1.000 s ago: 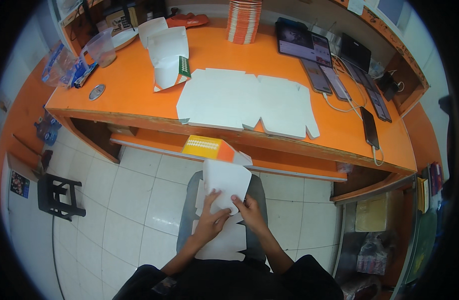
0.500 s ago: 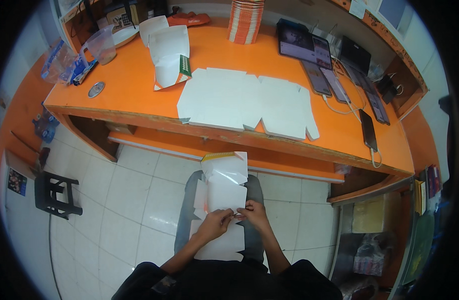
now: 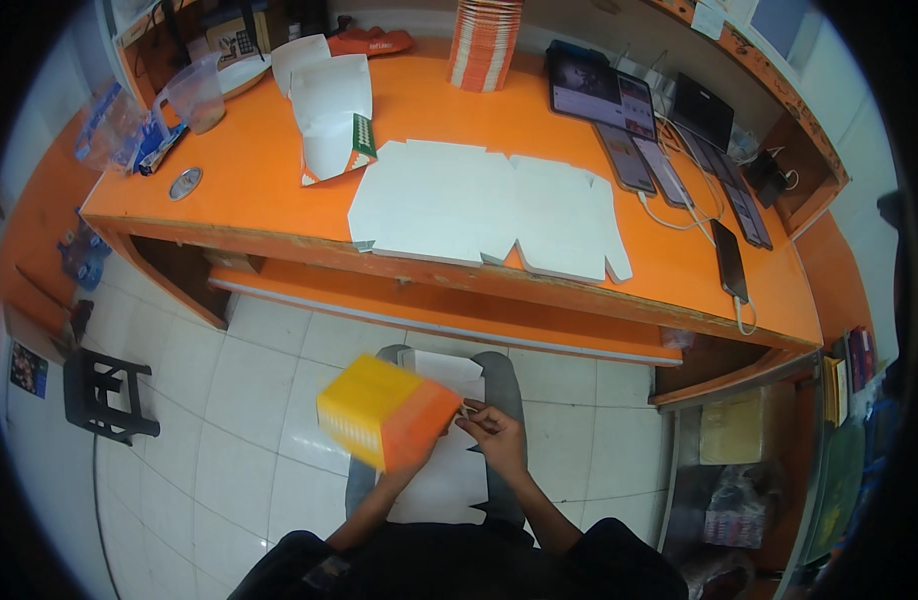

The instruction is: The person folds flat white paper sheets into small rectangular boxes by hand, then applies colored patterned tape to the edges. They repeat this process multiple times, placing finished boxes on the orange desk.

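A yellow and orange cardboard box [image 3: 374, 405] is tilted above my lap, its printed outside facing up and slightly blurred. My left hand [image 3: 417, 462] grips it from below at the orange end; most of those fingers are hidden behind the card. At the box's right corner, my right hand [image 3: 497, 435] has its fingertips pinched together on a small flap or edge. Across my thighs, under both hands, lies a flat white cardboard blank [image 3: 444, 490] with notched edges.
On the orange desk [image 3: 249, 150] ahead lie stacked white box blanks [image 3: 439, 205]. An open folded box [image 3: 329, 110] stands behind them, beside a tall orange-and-white stack [image 3: 484, 45]. Phones and tablets [image 3: 629, 155] with cables fill the right. A black stool [image 3: 109, 395] is at left.
The part-folded box, white inside up before, is now turned over with its yellow and orange outside showing, and swung to the left. Both hands still hold it.
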The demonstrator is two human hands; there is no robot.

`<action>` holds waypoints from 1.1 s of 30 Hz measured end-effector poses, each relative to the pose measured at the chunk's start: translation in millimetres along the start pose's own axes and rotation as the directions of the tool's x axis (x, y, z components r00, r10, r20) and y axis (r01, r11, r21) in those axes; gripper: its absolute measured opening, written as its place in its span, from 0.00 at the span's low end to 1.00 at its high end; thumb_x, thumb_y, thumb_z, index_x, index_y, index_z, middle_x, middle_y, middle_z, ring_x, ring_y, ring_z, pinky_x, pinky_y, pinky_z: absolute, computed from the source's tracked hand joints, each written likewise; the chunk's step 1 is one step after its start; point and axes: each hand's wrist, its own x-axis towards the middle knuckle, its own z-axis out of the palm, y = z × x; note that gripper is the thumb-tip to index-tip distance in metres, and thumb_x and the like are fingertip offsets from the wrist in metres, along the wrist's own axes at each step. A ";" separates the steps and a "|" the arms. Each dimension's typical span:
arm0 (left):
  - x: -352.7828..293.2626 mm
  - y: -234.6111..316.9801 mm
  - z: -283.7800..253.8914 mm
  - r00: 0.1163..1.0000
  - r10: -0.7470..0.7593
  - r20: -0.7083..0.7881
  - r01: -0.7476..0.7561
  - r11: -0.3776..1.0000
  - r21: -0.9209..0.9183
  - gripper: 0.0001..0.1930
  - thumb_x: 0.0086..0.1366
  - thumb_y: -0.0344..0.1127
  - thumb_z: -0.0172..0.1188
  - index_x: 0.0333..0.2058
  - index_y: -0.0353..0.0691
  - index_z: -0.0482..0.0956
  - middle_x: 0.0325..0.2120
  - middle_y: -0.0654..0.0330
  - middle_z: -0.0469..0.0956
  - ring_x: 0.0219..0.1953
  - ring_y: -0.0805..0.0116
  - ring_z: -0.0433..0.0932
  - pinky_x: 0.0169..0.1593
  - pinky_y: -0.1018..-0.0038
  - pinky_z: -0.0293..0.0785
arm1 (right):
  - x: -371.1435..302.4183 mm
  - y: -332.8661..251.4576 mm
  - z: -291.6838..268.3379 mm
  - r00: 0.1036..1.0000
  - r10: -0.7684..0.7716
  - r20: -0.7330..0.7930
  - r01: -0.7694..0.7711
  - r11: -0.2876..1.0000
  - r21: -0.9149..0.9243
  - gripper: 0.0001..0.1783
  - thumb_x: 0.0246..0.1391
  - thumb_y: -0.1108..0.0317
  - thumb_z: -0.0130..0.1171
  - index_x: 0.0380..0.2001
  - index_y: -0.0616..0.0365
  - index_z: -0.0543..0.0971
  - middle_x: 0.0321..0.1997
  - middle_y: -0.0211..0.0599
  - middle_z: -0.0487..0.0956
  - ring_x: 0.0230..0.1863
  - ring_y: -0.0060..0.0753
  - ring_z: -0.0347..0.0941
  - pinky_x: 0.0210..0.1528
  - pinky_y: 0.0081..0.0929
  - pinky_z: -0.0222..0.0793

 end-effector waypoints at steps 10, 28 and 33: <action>2.3 27.6 -15.4 0.995 -0.075 0.060 0.080 0.993 -0.090 0.06 0.60 0.28 0.61 0.34 0.33 0.75 0.31 0.56 0.80 0.34 0.70 0.80 0.38 0.76 0.77 | 15.4 -9.8 17.0 0.997 -0.039 0.059 0.036 0.998 0.050 0.06 0.51 0.86 0.56 0.34 0.70 0.77 0.53 0.52 0.74 0.50 0.33 0.75 0.50 0.26 0.74; -2.0 47.4 -23.9 0.992 -0.103 0.069 0.110 0.988 -0.107 0.08 0.59 0.26 0.62 0.37 0.33 0.75 0.33 0.57 0.79 0.38 0.69 0.79 0.43 0.74 0.76 | 30.5 -37.3 -8.1 0.958 0.050 0.284 -0.110 0.974 0.197 0.05 0.51 0.84 0.57 0.33 0.71 0.78 0.51 0.52 0.75 0.50 0.35 0.75 0.53 0.28 0.73; 1.6 48.8 -26.5 0.992 -0.104 0.066 0.110 0.988 -0.106 0.09 0.58 0.26 0.62 0.38 0.34 0.75 0.34 0.57 0.79 0.40 0.68 0.78 0.44 0.74 0.75 | 28.7 -44.0 -1.2 0.974 0.025 0.226 -0.068 0.981 0.184 0.04 0.51 0.83 0.58 0.32 0.71 0.79 0.45 0.52 0.78 0.45 0.34 0.77 0.52 0.28 0.74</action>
